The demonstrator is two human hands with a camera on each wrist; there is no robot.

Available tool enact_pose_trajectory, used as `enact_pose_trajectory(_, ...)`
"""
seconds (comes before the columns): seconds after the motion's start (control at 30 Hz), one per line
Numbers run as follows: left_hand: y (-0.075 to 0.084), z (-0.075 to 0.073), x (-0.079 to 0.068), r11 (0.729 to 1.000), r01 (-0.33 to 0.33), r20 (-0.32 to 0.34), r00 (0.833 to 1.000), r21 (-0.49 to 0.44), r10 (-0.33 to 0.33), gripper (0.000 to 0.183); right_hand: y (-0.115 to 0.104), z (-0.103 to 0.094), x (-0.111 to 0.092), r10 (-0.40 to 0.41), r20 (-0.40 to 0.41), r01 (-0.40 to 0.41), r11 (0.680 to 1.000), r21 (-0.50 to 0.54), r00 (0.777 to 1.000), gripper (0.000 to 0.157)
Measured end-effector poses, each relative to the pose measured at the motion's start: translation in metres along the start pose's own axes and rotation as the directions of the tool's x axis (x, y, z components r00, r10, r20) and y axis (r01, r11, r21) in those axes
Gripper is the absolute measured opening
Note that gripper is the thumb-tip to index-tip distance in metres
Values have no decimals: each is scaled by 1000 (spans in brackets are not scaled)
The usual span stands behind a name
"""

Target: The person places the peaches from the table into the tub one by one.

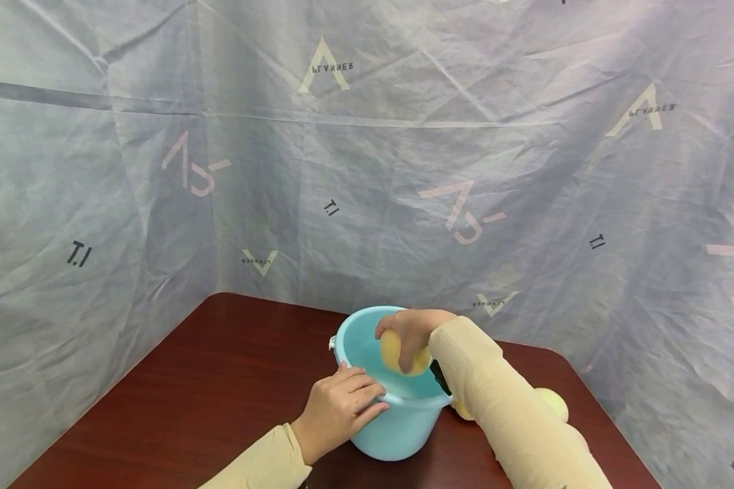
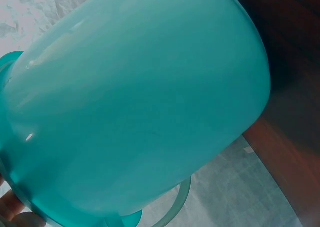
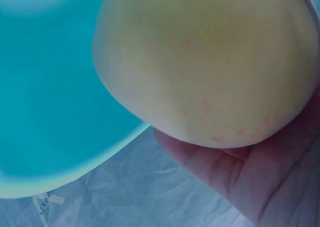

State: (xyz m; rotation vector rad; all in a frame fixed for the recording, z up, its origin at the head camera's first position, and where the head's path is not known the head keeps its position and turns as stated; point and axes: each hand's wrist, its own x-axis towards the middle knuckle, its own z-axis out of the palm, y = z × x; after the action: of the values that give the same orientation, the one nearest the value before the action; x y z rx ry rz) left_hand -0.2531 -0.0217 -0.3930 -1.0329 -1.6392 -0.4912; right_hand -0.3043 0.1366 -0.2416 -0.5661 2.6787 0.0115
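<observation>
A light blue bucket [image 1: 397, 435] stands upright on the table. My left hand [image 1: 339, 407] grips its near left rim; in the left wrist view the bucket's outer wall [image 2: 145, 97] fills most of the picture, with a few fingertips [image 2: 27, 219] at the rim. My right hand [image 1: 414, 331] holds a round, pale yellow fruit [image 1: 391, 350] over the bucket's opening. Close up in the right wrist view, the fruit [image 3: 210, 72] shows small red flecks, and its exact kind is unclear. The fingers wrap its side. Part of the bucket's inside is hidden behind the right hand and fruit.
Two more pale yellow round things, one partly behind the bucket [image 1: 463, 409] and one beyond the right sleeve [image 1: 553, 402], lie on the dark red-brown table [image 1: 220, 380]. Grey printed cloth [image 1: 367, 170] hangs behind and beside the table.
</observation>
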Motion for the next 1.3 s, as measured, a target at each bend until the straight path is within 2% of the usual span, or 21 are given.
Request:
enact_pose_trajectory(0.37,-1,1,-3,1000,-24,-14,1000,15,25,18,-3,5,2,29,14,-29,1000,4,999,70)
enact_pose_trajectory(0.53,0,1,-3,1000,-14,-11,1000,1,14,18,-4,3,0,44,-20,-44,999,-23,999,59)
enact_pose_trajectory(0.7,0,0,-3,999,-27,-23,999,31,28,15,-3,1,-3,51,-44,-51,999,-16,998,50)
enact_pose_trajectory(0.83,1,-1,-3,999,-5,9,1000,35,5,20,-2,1,-3,55,-40,-55,998,-5,998,47)
enact_pose_trajectory(1.03,1,-2,-3,1000,27,57,998,-10,-26,30,0,2,-2,54,-28,-53,998,18,998,47)
enact_pose_trajectory(1.2,0,-2,-3,1000,7,34,999,5,-7,34,1,2,-4,51,-32,-50,999,10,998,47)
enact_pose_trajectory(1.3,-1,-2,-3,1000,-21,13,1000,19,21,24,1,1,-6,50,-32,-50,999,8,998,47)
